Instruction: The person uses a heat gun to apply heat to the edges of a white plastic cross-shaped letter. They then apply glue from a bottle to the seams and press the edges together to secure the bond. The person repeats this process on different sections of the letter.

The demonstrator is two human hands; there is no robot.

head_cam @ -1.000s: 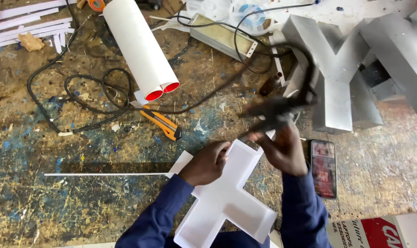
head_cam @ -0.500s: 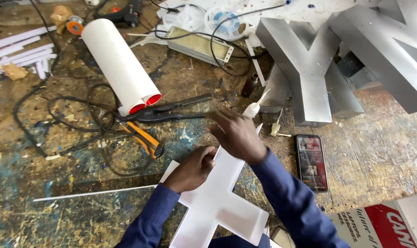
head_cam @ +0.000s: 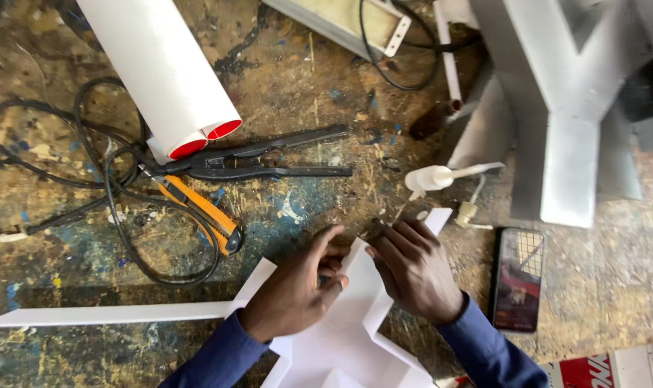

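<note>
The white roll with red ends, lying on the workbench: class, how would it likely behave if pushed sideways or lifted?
The white roll is cylindrical and lies on its side, so it would probably roll if pushed. It looks like rolled sheet, likely light for its size. The black cable beside it might stop it.

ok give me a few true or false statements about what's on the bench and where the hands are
1. Both hands rest on the white cross-shaped piece. True: the left hand and right hand press on it.
2. The phone lies left of the left hand. False: it lies right of the right hand.
3. The orange utility knife lies near the black cable. True.
4. The white roll has blue ends. False: its ends show red.
5. The black pliers are in the right hand. False: they lie on the bench.
</note>
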